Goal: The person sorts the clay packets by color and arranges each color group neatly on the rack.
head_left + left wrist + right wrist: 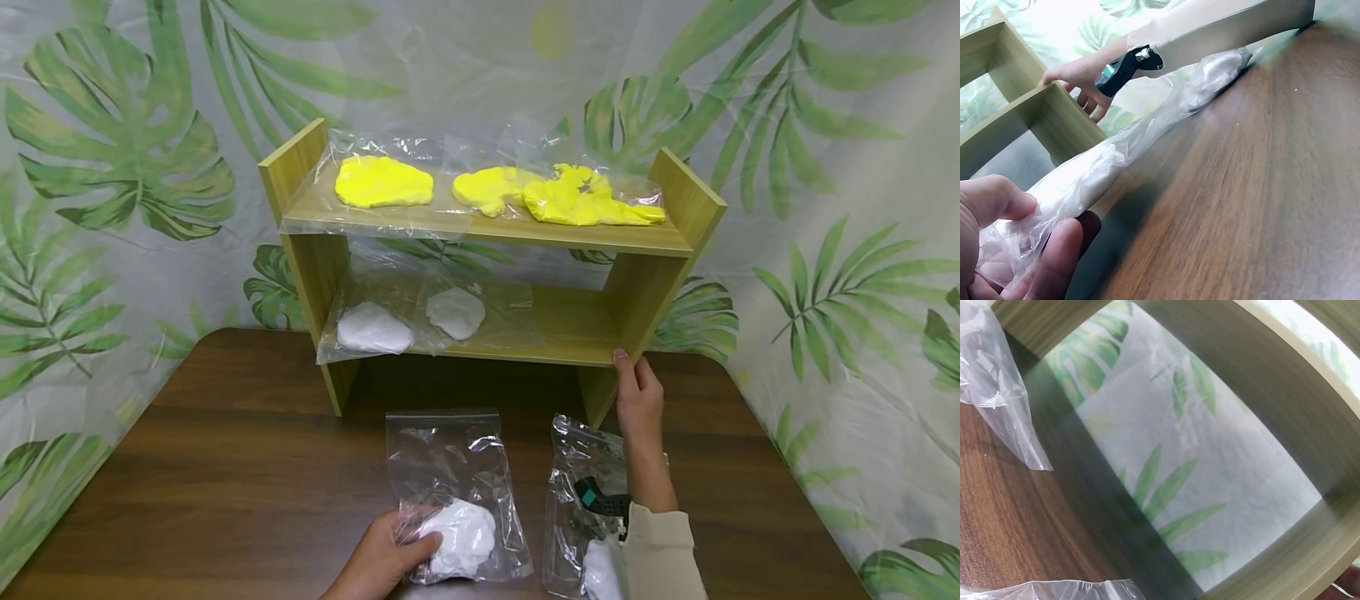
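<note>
My left hand [390,552] grips a clear zip bag [442,446] by its lower left side, thumb on top, with a white lump [461,533] inside. In the left wrist view the thumb and fingers pinch the bag's plastic. My right hand [641,400] holds the right side panel of a wooden shelf [570,362], near the end of its lower board. Below the right forearm lies another clear bag [570,467] with a white lump [600,571], partly covered by the sleeve.
On the top board lie bags with yellow lumps [384,182], the right ones close together. Two bagged white lumps [375,327] sit on the left half of the lower board. The shelf stands on a dark wooden table [247,467], before a leaf-print curtain [127,167].
</note>
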Motion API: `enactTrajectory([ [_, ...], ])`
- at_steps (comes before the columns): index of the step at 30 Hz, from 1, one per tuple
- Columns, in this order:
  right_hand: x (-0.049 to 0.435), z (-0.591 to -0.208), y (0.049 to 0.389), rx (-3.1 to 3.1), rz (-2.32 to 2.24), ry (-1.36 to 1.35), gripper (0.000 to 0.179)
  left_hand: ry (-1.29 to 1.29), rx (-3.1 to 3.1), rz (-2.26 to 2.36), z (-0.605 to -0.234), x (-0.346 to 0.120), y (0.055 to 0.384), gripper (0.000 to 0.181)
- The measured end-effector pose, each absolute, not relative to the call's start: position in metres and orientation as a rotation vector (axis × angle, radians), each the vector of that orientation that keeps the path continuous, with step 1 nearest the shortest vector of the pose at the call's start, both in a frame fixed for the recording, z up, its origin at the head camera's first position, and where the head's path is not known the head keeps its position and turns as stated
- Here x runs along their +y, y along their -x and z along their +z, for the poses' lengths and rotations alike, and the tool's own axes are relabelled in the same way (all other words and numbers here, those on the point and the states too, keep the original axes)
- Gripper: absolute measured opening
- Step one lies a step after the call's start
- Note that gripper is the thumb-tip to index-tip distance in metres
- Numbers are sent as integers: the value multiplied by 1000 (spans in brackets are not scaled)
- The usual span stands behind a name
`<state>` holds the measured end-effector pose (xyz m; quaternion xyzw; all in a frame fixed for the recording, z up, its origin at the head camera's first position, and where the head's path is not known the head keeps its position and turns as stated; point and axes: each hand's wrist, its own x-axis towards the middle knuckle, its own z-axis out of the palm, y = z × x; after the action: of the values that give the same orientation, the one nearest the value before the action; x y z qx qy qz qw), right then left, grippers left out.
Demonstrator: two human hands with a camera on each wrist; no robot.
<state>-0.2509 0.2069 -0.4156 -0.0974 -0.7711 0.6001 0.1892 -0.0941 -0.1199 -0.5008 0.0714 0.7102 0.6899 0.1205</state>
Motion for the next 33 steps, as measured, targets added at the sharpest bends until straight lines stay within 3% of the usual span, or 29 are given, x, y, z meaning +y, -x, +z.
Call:
enactTrajectory([
  [21, 208, -416, 251, -2183, 1691, 268, 53, -302, 1845, 2168, -502, -126, 97, 48],
  [33, 210, -417, 252, -2162, 1710, 268, 50, -308, 1785, 2197, -480, -123, 107, 49],
])
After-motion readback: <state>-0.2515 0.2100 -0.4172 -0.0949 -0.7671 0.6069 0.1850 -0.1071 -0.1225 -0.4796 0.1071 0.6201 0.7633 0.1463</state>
